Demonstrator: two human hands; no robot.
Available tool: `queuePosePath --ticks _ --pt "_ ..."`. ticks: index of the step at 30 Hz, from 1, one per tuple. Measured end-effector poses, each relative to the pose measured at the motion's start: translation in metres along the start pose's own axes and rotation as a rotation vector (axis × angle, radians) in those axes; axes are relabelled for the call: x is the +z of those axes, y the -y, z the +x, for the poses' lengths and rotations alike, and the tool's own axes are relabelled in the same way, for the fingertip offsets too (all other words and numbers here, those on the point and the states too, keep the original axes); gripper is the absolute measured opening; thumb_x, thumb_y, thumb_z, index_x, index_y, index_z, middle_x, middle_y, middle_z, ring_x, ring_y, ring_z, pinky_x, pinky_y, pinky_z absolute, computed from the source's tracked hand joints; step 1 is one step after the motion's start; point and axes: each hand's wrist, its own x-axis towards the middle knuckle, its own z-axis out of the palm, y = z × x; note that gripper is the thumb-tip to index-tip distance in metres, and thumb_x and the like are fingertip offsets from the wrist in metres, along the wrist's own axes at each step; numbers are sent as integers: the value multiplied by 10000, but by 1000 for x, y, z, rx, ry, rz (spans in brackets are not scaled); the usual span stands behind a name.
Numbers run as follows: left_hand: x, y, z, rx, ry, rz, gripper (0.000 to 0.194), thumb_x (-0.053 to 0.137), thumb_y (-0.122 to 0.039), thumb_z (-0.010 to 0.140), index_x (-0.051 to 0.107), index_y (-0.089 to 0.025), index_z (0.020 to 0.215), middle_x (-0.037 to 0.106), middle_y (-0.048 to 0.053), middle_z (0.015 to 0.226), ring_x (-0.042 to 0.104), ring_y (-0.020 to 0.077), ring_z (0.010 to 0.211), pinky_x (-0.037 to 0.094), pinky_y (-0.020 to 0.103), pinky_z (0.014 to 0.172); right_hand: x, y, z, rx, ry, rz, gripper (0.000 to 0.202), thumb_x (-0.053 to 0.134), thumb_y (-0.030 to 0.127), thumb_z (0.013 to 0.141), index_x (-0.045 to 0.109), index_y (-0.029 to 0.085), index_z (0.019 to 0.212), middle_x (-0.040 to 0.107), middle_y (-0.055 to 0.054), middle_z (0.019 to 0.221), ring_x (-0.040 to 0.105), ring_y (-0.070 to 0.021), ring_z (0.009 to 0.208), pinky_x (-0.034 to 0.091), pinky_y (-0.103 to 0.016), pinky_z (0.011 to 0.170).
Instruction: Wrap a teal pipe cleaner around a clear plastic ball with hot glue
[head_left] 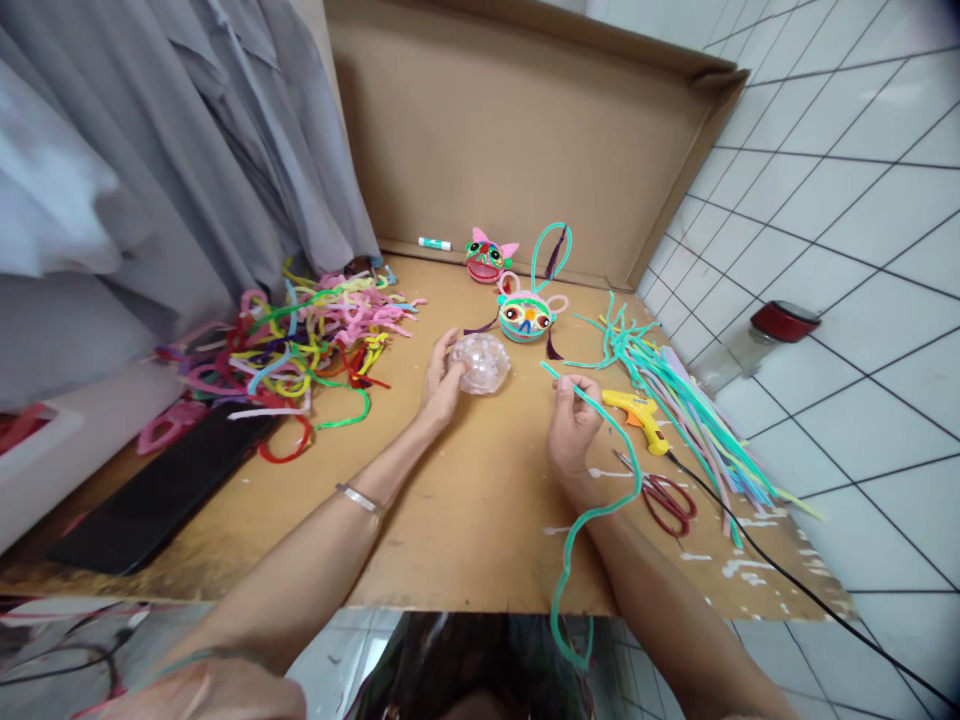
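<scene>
My left hand point(444, 380) holds a clear, round plastic ball point(482, 363) over the middle of the table, its fingers wrapped round the left side. To the right, my right hand point(576, 425) pinches a long teal pipe cleaner point(632, 455) near its upper end. The rest of that strand curves down past my wrist and hangs over the table's front edge. Just beyond the ball sits a teal ball-shaped figure point(526, 316) with pink ears, round eyes and dark tassels. A red and green figure point(485, 257) with pink pointed ears stands behind it.
Coloured pipe cleaners point(330, 320) and a black flat object point(161, 490) lie left on the table point(465, 540). At right are a yellow glue gun point(637, 415) with a cord, red-handled scissors point(670, 505), straight pipe cleaners point(694, 420) and a jar point(750, 345). Cardboard point(510, 140) stands behind.
</scene>
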Motion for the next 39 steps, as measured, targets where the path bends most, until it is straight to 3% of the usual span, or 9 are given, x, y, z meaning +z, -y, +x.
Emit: queuePosePath --ticks 8,14,16,18,21,27,32,36,39 --pt "0 1 2 220 -55 139 397 491 -305 859 680 -213 1196 630 99 1326 536 276 1322 404 457 1171 -2 -1 -4 -287 55 -138 131 555 347 939 583 227 893 626 7 816 591 -153 773 479 -293 757" --pt "1 -33 -16 389 -202 298 357 622 -405 855 675 -183 1129 584 140 1295 530 285 1280 399 464 1130 -5 -4 -1 -673 63 -289 80 538 204 944 602 230 904 686 -22 826 649 -170 783 486 -329 777" --pt "10 -47 -30 432 -114 256 286 682 -413 820 701 -182 988 656 104 1089 601 248 1077 459 418 1025 -7 -6 2 -820 51 -366 101 532 161 937 604 228 908 704 -25 840 669 -165 788 469 -337 793" --pt "24 -56 -47 308 53 92 249 670 -423 844 706 -178 869 657 47 827 588 170 788 491 316 808 -9 -6 6 -914 28 -444 132 519 131 933 604 224 893 714 -28 849 681 -158 795 447 -338 807" --pt "45 -59 -66 -9 213 -207 346 704 -500 815 718 -155 798 631 13 698 512 122 643 424 253 641 -11 -6 8 -976 38 -533 160 524 119 937 625 217 863 727 -36 853 683 -152 828 414 -339 841" --pt "53 -56 -68 -423 282 -635 432 867 -497 629 724 -131 808 559 -39 575 451 60 528 314 174 487 -11 -2 6 -1056 119 -585 217 517 106 936 696 215 882 734 -53 868 671 -163 880 384 -349 880" --pt "45 -65 -58 -610 291 -855 370 912 -299 568 639 -130 753 576 -52 624 465 27 505 328 129 456 -10 3 4 -1096 159 -555 171 558 145 915 700 215 980 714 -62 899 656 -178 896 401 -353 886" --pt "42 -70 -53 -670 287 -887 326 864 -248 633 584 -140 761 538 -74 584 400 14 426 261 120 394 -11 5 3 -1119 237 -447 268 504 94 898 670 238 1052 705 -70 977 649 -194 968 413 -367 900" --pt "39 -73 -52 -689 359 -858 243 788 -236 749 563 -149 773 427 -105 508 297 8 369 201 119 377 -13 6 4 -932 197 -380 325 432 73 893 652 229 1075 686 -85 997 634 -199 963 436 -373 886"
